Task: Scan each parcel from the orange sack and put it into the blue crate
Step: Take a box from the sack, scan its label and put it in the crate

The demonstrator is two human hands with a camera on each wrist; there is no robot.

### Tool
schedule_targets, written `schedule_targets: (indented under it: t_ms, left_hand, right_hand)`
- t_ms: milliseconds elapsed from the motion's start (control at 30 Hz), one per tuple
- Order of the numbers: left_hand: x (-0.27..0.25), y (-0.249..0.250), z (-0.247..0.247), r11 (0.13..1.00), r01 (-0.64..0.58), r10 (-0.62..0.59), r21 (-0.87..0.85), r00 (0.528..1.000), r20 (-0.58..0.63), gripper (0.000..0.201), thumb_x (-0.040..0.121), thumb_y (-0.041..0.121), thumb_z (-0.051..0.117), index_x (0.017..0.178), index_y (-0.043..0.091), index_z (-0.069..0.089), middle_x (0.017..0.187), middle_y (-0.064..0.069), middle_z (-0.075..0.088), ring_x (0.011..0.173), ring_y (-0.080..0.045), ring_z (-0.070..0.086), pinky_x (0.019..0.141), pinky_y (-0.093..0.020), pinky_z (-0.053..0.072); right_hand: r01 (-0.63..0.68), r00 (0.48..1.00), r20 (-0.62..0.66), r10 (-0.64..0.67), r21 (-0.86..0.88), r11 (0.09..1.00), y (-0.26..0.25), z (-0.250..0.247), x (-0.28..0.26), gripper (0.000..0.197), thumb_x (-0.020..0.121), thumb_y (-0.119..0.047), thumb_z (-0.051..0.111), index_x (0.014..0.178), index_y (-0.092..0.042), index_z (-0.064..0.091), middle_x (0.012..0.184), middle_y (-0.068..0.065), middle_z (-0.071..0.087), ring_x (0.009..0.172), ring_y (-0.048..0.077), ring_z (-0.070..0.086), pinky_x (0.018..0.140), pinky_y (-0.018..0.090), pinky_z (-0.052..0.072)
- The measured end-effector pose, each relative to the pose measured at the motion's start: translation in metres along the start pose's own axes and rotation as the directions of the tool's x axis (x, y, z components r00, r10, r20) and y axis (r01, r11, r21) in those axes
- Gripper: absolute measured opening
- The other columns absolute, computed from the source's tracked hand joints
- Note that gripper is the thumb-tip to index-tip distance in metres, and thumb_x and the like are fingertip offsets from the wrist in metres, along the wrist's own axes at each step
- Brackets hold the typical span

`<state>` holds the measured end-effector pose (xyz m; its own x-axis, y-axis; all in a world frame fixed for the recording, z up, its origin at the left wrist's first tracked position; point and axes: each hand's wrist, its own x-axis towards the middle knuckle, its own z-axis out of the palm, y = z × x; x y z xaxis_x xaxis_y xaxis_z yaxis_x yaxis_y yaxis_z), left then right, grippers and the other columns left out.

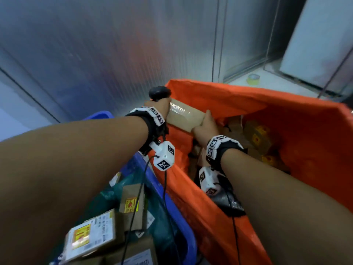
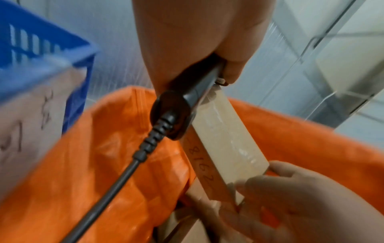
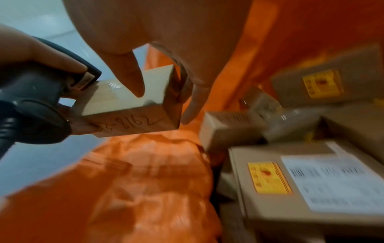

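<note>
A small brown cardboard parcel point(image 1: 183, 116) with a handwritten number on one side point(image 3: 133, 123) is held above the near-left rim of the orange sack point(image 1: 286, 115). My right hand point(image 1: 205, 120) pinches its right end, thumb on top point(image 3: 133, 82) and fingers behind. My left hand point(image 1: 159, 105) grips a black corded scanner point(image 1: 159, 93) and also touches the parcel's left end; the scanner's handle point(image 2: 187, 105) lies against the box point(image 2: 224, 144). The blue crate point(image 1: 179, 213) stands at the lower left and holds several parcels.
More cardboard boxes with yellow stickers point(image 3: 268, 177) and white labels lie inside the sack. The scanner cable point(image 2: 116, 174) hangs down over the sack's edge. Corrugated translucent panels stand behind, and a roll of tape point(image 1: 253, 79) lies on the floor beyond.
</note>
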<state>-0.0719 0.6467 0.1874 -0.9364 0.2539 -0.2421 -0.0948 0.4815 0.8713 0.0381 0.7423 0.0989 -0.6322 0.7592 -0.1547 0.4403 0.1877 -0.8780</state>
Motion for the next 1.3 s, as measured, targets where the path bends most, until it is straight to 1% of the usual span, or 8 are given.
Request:
schedule_targets:
  t_ms: [133,267,433,767,933,1033,1167,1300]
  left_hand:
    - [-0.047,0.057,-0.081,0.987,-0.081,0.072,-0.140,0.995,-0.063,0.019,0.094,0.042,0.057,0.096,0.024,0.061,0.117,-0.013,0.064,0.121,-0.031,0.061,0.100,-0.039,0.051]
    - [-0.087,0.084,-0.169,0.922,-0.101,-0.014,-0.374,0.956,-0.293,0.077,0.063,0.052,0.078,0.125,0.008,0.066,0.112,-0.008,0.071,0.103,-0.028,0.069,0.100,-0.040,0.053]
    - [-0.133,0.072,-0.272,0.894,-0.188,0.009,-0.406,0.914,-0.405,0.087,0.073,0.063,0.077,0.138,0.008,0.056,0.119,-0.009,0.065,0.107,-0.031,0.064,0.104,-0.042,0.048]
    - [-0.160,0.014,-0.404,0.818,-0.304,0.054,-0.487,0.885,-0.462,0.090,0.038,0.059,0.091,0.109,0.008,0.072,0.092,-0.003,0.078,0.082,-0.021,0.076,0.079,-0.039,0.064]
    - [-0.144,-0.006,-0.417,0.732,-0.291,0.057,-0.615,0.927,-0.371,0.042,0.070,0.026,0.092,0.099,0.006,0.069,0.076,-0.003,0.075,0.069,-0.019,0.074,0.066,-0.034,0.062]
    - [-0.130,-0.038,-0.411,0.688,-0.229,-0.023,-0.689,0.942,-0.336,0.044,0.073,0.034,0.091,0.101,0.009,0.069,0.084,-0.004,0.076,0.079,-0.022,0.074,0.075,-0.039,0.063]
    - [-0.125,-0.076,-0.407,0.519,-0.107,-0.100,-0.848,0.978,-0.184,0.051,0.079,0.050,0.084,0.112,0.012,0.072,0.094,-0.004,0.079,0.084,-0.021,0.077,0.075,-0.047,0.064]
    - [-0.126,-0.084,-0.408,0.479,-0.061,-0.047,-0.876,0.994,-0.095,0.038,0.092,0.052,0.069,0.103,0.016,0.075,0.093,-0.005,0.080,0.083,-0.021,0.076,0.079,-0.038,0.063]
  right_hand:
    - [0.201,0.979,-0.024,-0.203,-0.074,0.977,-0.103,-0.040,-0.041,0.056,0.081,-0.008,0.060,0.134,-0.005,0.045,0.129,0.019,0.056,0.114,0.035,0.056,0.084,0.029,0.043]
    - [0.309,0.951,-0.020,-0.310,-0.043,0.950,-0.200,-0.050,-0.100,0.035,0.081,-0.023,0.058,0.116,-0.021,0.057,0.114,0.011,0.066,0.101,0.033,0.064,0.088,0.046,0.056]
    - [0.408,0.908,0.161,-0.387,-0.129,0.904,-0.286,-0.030,-0.172,0.028,0.080,-0.026,0.073,0.105,-0.015,0.069,0.111,0.014,0.068,0.108,0.036,0.064,0.090,0.042,0.056]
    - [0.318,0.896,0.290,-0.336,0.107,0.942,-0.314,0.084,-0.243,0.040,0.100,-0.011,0.053,0.138,0.002,0.049,0.110,0.008,0.051,0.077,0.011,0.060,0.058,0.010,0.052]
    - [0.232,0.885,0.355,-0.303,0.227,0.946,-0.305,0.129,-0.235,0.020,0.100,-0.017,0.053,0.117,-0.008,0.060,0.112,0.014,0.055,0.113,0.033,0.060,0.094,0.040,0.056]
    - [0.103,0.916,0.320,-0.242,0.396,0.912,-0.306,0.146,-0.239,0.012,0.093,-0.010,0.064,0.085,-0.019,0.059,0.097,0.008,0.062,0.104,0.036,0.063,0.089,0.050,0.058]
    - [0.127,0.939,0.224,-0.261,0.481,0.868,-0.319,0.155,-0.241,0.014,0.086,-0.009,0.071,0.082,-0.019,0.062,0.079,0.003,0.061,0.074,0.022,0.057,0.070,0.043,0.057]
    - [0.118,0.941,0.249,-0.231,0.399,0.910,-0.320,0.157,-0.236,0.026,0.087,-0.013,0.068,0.112,-0.007,0.072,0.094,0.004,0.065,0.091,0.021,0.061,0.086,0.030,0.055]
